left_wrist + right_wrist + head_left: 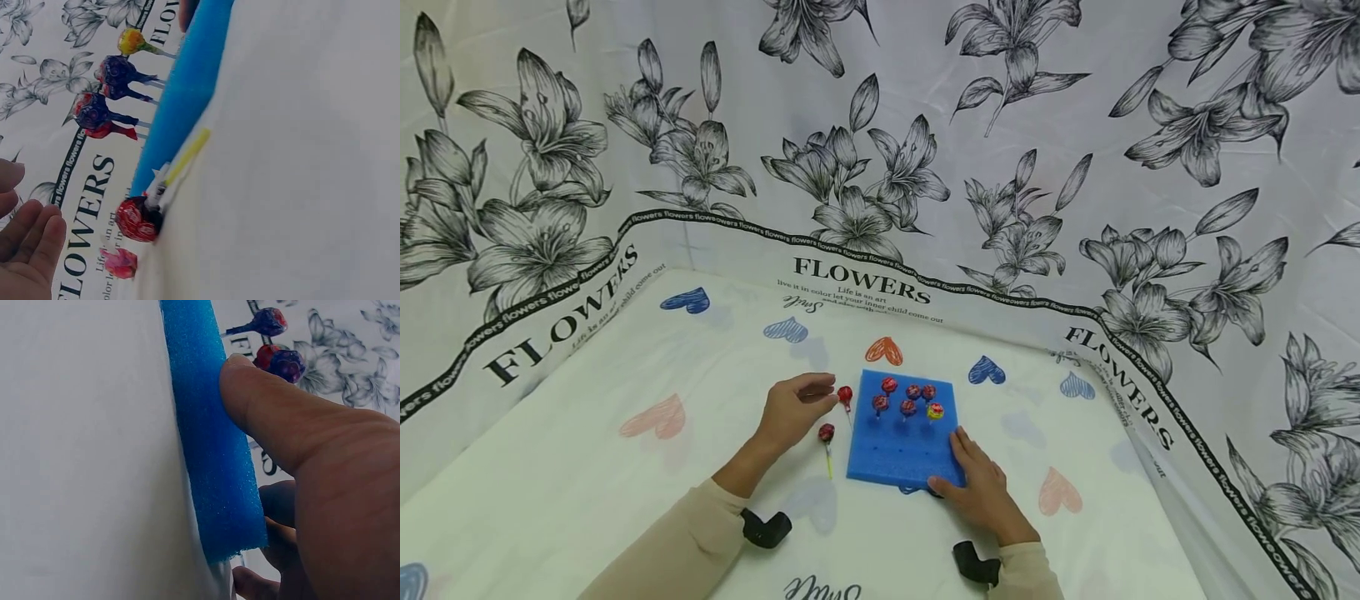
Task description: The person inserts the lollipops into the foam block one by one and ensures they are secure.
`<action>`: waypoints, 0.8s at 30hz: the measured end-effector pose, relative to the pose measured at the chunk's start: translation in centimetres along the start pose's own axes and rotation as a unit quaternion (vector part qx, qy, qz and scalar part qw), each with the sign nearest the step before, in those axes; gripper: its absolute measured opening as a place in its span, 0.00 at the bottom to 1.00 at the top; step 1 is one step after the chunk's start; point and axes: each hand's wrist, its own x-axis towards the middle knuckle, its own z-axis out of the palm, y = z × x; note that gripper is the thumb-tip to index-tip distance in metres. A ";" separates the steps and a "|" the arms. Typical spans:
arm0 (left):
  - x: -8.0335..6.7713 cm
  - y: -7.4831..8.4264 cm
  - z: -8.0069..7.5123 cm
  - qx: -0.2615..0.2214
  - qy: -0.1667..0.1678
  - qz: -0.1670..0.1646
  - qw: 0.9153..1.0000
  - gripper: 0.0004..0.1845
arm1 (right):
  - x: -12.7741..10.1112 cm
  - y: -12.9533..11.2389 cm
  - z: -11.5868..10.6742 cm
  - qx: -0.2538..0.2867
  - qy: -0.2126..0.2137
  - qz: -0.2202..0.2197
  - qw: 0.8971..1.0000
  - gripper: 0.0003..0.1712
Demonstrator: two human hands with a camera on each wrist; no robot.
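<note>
A blue foam block [887,467] lies on the cloth, with several wrapped lollipops standing in it by their sticks, one of them a yellow lollipop [130,41]. My right hand [981,487] holds the block's near right corner, thumb on the near edge and fingers along the right side. Left of the block, my left hand [793,410] is empty, its fingers loosely bent beside a red lollipop [845,394] with a white stick. Closer to me lies a dark red lollipop [826,432] with a yellow stick [189,155].
Small holes [900,451] show in the block's near part. A white cloth [715,367] printed with hearts covers the surface. Behind it hangs a flower-patterned curtain [730,75]. Black wrist mounts [766,530] sit by both sleeves.
</note>
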 end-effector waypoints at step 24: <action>-0.9 -2.7 0.1 0.089 -0.061 -0.074 0.991 0.15 | 0.2 0.4 0.3 0.000 0.004 -0.004 1.000 0.54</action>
